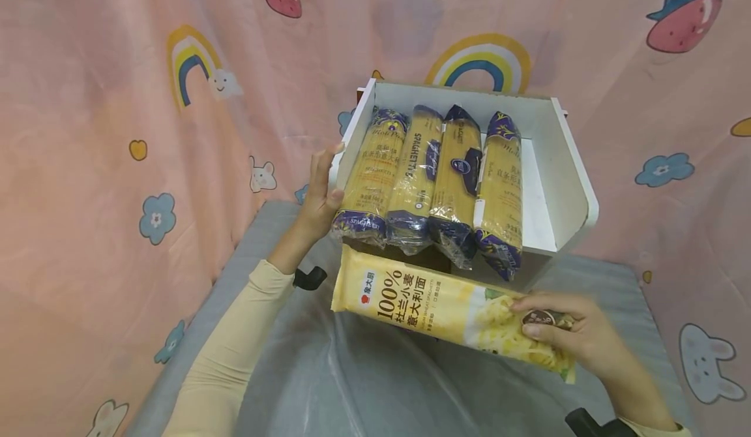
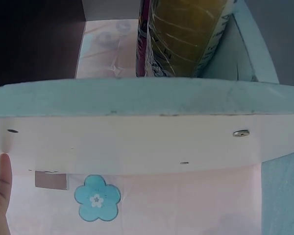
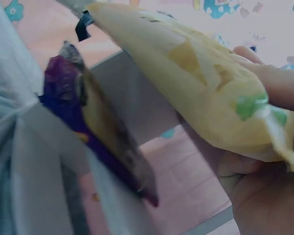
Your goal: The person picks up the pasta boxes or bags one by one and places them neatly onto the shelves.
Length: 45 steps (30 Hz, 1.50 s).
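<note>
My right hand (image 1: 581, 332) grips one end of a yellow spaghetti packet (image 1: 434, 306), thumb on its printed face. The packet hangs tilted in front of a white shelf box (image 1: 577, 189); in the right wrist view the packet (image 3: 196, 73) fills the upper middle. With its fingers extended, my left hand (image 1: 317, 202) touches the box's left side; one straight finger (image 2: 3, 178) shows there in the left wrist view. Side by side in the box lie several clear-wrapped spaghetti packs, including the leftmost pack (image 1: 372, 176) and the rightmost pack (image 1: 500, 192), their purple or dark-blue ends jutting past the front edge.
Inside the box, a bare strip of white floor (image 1: 535, 195) lies between the rightmost pack and the right wall. The box stands over a grey cloth-covered surface (image 1: 375, 385). Behind hangs a pink patterned curtain (image 1: 328, 52).
</note>
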Tool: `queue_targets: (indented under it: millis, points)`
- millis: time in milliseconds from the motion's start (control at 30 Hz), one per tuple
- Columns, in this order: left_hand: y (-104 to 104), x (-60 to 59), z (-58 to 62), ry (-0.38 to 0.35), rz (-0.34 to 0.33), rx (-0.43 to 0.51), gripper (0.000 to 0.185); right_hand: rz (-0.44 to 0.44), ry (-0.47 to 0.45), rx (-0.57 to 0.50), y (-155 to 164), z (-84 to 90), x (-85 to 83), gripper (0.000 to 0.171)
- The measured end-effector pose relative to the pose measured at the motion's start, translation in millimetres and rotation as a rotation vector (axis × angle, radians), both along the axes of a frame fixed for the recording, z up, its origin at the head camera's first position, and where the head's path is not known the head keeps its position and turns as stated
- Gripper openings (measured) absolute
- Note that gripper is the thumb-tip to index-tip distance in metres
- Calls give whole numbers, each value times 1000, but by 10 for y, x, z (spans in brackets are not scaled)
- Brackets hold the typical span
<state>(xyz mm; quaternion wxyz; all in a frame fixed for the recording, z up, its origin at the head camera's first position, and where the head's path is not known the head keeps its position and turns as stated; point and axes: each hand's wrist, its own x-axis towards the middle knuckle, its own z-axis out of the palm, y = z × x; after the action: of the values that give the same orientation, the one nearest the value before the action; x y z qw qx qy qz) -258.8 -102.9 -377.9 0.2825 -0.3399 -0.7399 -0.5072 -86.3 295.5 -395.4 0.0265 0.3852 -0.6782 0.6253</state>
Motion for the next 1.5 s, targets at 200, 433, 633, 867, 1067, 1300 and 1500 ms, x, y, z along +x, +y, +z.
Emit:
queue_targets:
  millis: [200,433,633,867,1067,1300,1500]
  points:
    - [2,-10,-15,-2,1,3,65,-94,-180,-34,-38,-168,110,51]
    - [0,-10,-17,-8,6,1,59,-165,-373,-149,-107,-349,190,49]
    - [-2,-13,-20,-11,-4,1,58,-71,-491,-361,-157,-463,237,53]
    - [-3,-19,-24,2,-1,1,57,-134,-554,-539,-247,-586,325,49]
    - [-5,-15,-23,-5,-6,0,57,0,-592,-710,-296,-718,406,49]
    - [0,-24,-25,4,-5,-6,57,118,-634,-825,-325,-762,473,50]
    - [-3,-31,-21,14,-11,-1,58,207,-652,-876,-344,-778,515,53]
